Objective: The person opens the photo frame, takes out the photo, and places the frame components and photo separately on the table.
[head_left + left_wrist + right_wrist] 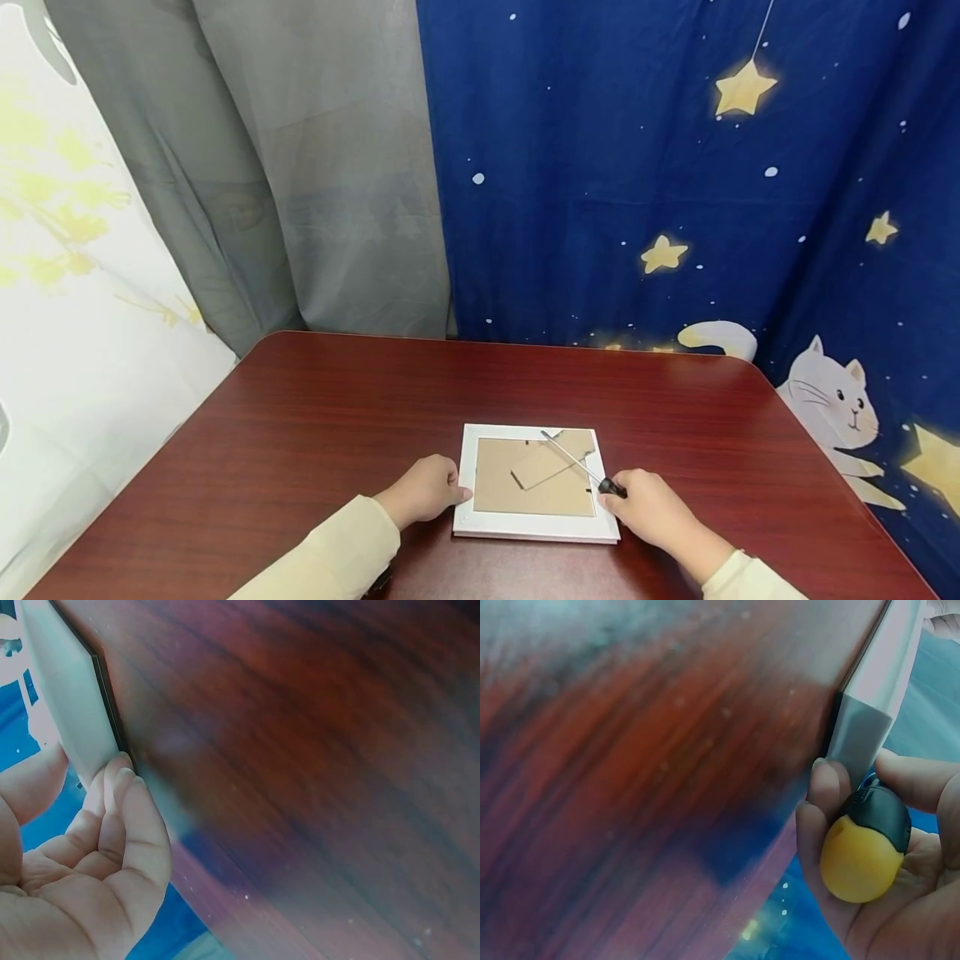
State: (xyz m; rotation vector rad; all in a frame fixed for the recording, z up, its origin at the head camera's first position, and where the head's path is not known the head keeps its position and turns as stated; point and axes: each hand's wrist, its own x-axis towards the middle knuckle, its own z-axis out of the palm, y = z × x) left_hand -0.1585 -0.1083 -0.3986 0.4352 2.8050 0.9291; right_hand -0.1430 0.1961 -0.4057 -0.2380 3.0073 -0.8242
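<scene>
A white picture frame (536, 527) lies back side up on the table, its brown backing board (495, 498) showing, with a slanted dark outline and small dark tabs on it. My left hand (423, 490) grips the frame's left edge, thumb on top and fingers against the side, as the left wrist view also shows. In my right hand (654, 507) is a screwdriver (611, 487), whose metal shaft slants over the backing toward the far edge. The right wrist view shows its black and yellow handle (862, 859) and fingertips against the frame's side. Whether the tip touches the frame, I cannot tell.
The dark red wooden table (360, 400) extends around the frame on all sides. Behind it hang a grey curtain (337, 167) and a blue curtain (570, 208) with stars and a cat. A white patterned cloth (90, 375) hangs at the left.
</scene>
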